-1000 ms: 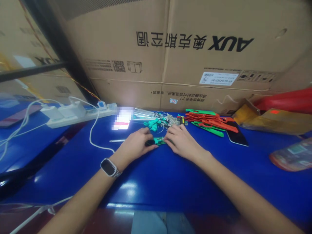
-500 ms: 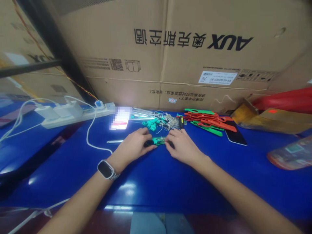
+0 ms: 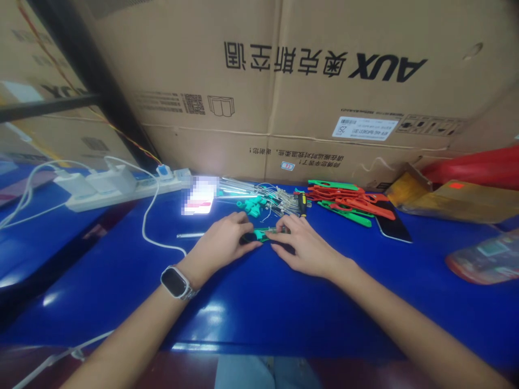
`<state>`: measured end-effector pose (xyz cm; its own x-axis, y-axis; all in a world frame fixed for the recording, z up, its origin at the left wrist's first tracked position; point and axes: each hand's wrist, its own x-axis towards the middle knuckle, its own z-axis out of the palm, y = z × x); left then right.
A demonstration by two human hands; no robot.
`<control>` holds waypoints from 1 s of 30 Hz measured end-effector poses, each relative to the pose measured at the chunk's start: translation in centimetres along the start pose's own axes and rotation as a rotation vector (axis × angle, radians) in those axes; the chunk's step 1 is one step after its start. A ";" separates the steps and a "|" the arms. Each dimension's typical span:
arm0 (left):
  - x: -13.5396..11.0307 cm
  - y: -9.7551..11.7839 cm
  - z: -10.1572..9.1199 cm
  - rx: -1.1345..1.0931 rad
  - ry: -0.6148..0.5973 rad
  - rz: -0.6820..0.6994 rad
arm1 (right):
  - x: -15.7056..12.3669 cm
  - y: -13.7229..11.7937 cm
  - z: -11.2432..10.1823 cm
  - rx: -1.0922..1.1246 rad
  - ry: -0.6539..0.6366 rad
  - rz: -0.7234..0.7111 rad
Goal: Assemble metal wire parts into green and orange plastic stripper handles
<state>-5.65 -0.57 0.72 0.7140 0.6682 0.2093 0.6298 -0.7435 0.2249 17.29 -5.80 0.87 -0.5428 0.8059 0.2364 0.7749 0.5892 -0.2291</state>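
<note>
My left hand (image 3: 227, 237) is closed on a small green plastic casing (image 3: 265, 231) with a teal part (image 3: 259, 235) in it. A thin metal rod (image 3: 190, 235) sticks out to the left from behind that hand. My right hand (image 3: 302, 243) is at the casing's right end, index fingertip pressing on it and thumb a little lower; its other fingers partly hide that end. Just beyond lie loose teal plastic parts (image 3: 251, 205), a bundle of metal rods and thin pale wires (image 3: 279, 199), and a small yellow-and-black tool handle (image 3: 302, 204).
Red and green plastic casings (image 3: 344, 200) are piled at the back right, partly over a dark phone (image 3: 391, 224). A lit phone (image 3: 198, 195) and a white power strip (image 3: 121, 192) with cables are left. A large cardboard box (image 3: 308, 97) stands behind; a plastic-wrapped item (image 3: 484, 259) lies far right.
My right hand's index finger has moved left along the casing, and the thumb has come away from it somewhat. My left hand stays in place.
</note>
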 end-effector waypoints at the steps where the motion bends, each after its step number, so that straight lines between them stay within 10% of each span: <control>1: 0.0 0.0 0.0 0.001 -0.002 -0.002 | -0.2 0.0 0.1 0.030 0.006 0.019; 20: -0.1 0.0 0.1 -0.004 0.003 -0.013 | -0.7 1.6 0.3 0.019 0.210 0.075; 30: 0.0 0.1 0.0 -0.003 -0.009 -0.009 | -0.1 2.0 0.5 -0.060 0.100 0.013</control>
<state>-5.58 -0.62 0.70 0.7107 0.6748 0.1986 0.6357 -0.7371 0.2296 18.73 -4.69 -0.05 -0.5004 0.8015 0.3274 0.8011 0.5720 -0.1760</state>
